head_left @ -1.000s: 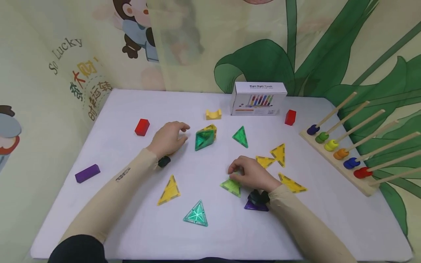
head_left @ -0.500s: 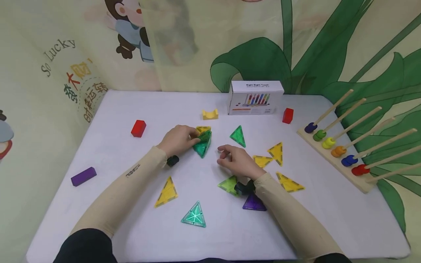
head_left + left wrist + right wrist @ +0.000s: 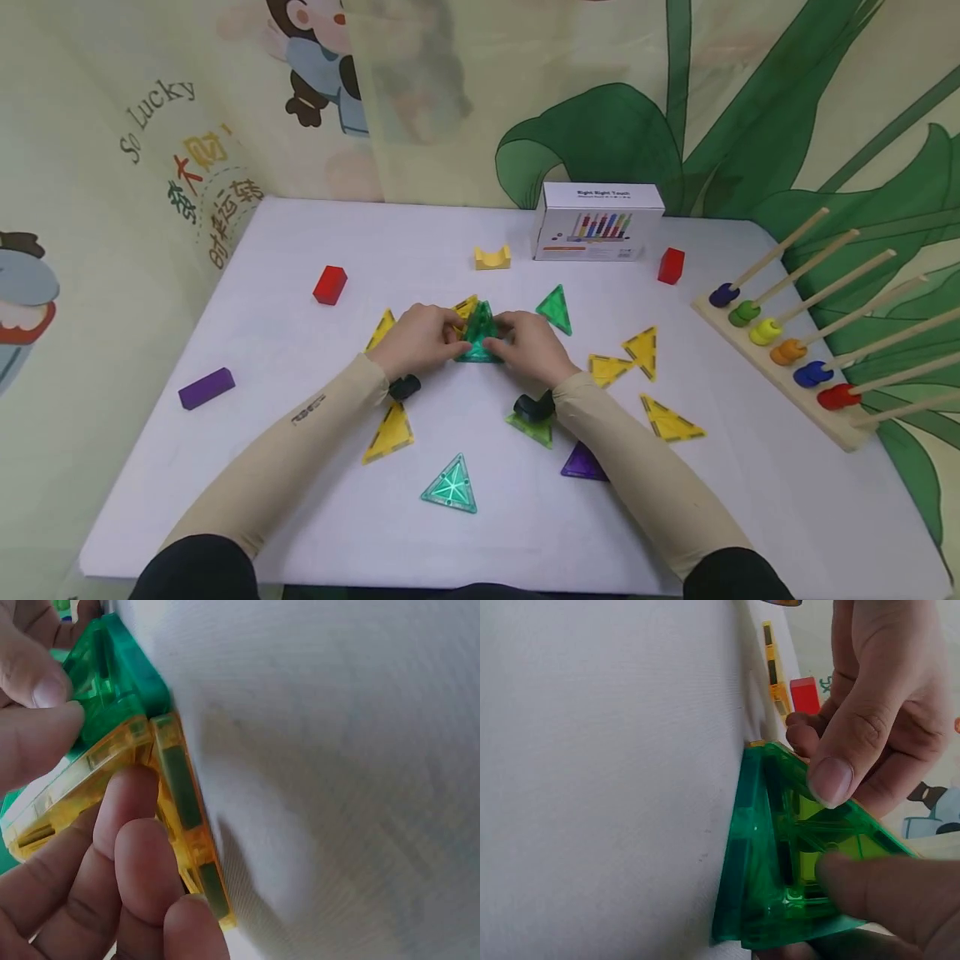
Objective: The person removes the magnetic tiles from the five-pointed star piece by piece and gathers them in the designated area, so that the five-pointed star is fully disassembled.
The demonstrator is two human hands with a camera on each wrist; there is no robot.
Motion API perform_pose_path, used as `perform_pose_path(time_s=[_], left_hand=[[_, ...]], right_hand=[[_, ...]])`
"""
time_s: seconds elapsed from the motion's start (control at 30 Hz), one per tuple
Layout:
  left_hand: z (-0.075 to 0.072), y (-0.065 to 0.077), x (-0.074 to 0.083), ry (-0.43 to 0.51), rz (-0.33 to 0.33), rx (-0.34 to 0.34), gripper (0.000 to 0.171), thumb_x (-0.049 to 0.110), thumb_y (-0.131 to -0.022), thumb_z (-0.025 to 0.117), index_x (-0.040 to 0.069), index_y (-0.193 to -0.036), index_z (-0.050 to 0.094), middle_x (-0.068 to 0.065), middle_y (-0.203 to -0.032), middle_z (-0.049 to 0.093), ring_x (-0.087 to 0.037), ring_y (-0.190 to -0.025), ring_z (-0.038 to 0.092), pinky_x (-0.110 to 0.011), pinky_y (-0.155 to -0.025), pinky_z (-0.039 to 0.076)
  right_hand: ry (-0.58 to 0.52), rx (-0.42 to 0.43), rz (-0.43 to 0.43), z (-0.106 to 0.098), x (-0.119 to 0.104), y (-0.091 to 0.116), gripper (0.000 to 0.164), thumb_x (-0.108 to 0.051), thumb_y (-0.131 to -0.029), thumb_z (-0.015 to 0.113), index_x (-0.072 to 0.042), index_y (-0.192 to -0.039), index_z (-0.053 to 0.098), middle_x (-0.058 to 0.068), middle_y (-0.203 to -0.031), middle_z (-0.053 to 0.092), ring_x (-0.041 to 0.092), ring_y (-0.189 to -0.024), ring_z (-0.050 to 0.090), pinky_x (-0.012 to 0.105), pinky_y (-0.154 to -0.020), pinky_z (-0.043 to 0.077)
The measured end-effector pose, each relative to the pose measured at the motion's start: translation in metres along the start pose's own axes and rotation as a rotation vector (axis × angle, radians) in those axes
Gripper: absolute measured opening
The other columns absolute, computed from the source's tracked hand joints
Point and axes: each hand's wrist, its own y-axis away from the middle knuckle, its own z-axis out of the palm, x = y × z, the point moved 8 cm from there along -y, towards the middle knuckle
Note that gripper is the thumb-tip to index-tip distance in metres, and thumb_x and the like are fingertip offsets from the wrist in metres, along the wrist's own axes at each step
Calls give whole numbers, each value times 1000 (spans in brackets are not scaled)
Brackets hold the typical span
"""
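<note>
A small upright structure of translucent green triangular magnetic tiles (image 3: pixel 480 333) stands mid-table in the head view, with yellow triangular tiles (image 3: pixel 465 307) against its back left. My left hand (image 3: pixel 422 340) grips it from the left. In the left wrist view its thumb lies on the green tile (image 3: pixel 146 664) and other fingers are behind the yellow tiles (image 3: pixel 178 780). From the right, my right hand (image 3: pixel 532 346) pinches the structure. The right wrist view shows fingertips on the green face (image 3: pixel 776 922), whose lower edge is close to the white cloth.
Loose triangular tiles lie around: green (image 3: pixel 556 310), teal (image 3: pixel 452 486), purple (image 3: pixel 583 463), lime (image 3: pixel 532 428) under the right wrist, and several yellow (image 3: pixel 671 421). Farther out are red blocks (image 3: pixel 330 285), a purple block (image 3: pixel 206 388), a yellow arch (image 3: pixel 492 258), a box (image 3: pixel 597 223) and a bead rack (image 3: pixel 783 367).
My right hand has left the lime tile and come up to the green structure. My left hand has moved right onto it. The structure has turned, and a yellow tile shows left of my left hand.
</note>
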Motion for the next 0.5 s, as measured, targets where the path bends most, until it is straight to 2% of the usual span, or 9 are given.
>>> perform_pose_path(time_s=[0.2, 0.4, 0.5], left_hand=[[3, -1, 0, 10, -30, 10, 43, 30, -91, 81, 1, -121, 73, 0, -75, 70, -12, -67, 62, -25, -70, 51], [2, -1, -1, 25, -50, 21, 39, 28, -89, 83, 2, -116, 74, 0, -74, 69, -14, -68, 61, -27, -72, 51], [2, 1, -2, 25, -53, 22, 37, 28, -89, 82, 2, -115, 75, 0, -74, 69, -14, -68, 61, -27, -72, 50]], right_hand=[[23, 47, 23, -5, 1, -1, 37, -27, -99, 71, -8, -131, 72, 9, -117, 78, 27, -106, 73, 43, -93, 59], [7, 50, 22, -8, 5, -3, 27, -23, -102, 66, -7, -122, 73, 11, -114, 77, 28, -106, 71, 45, -96, 57], [-3, 37, 32, -9, 7, -6, 24, -22, -102, 65, -6, -118, 72, 11, -109, 75, 25, -100, 68, 41, -91, 57]])
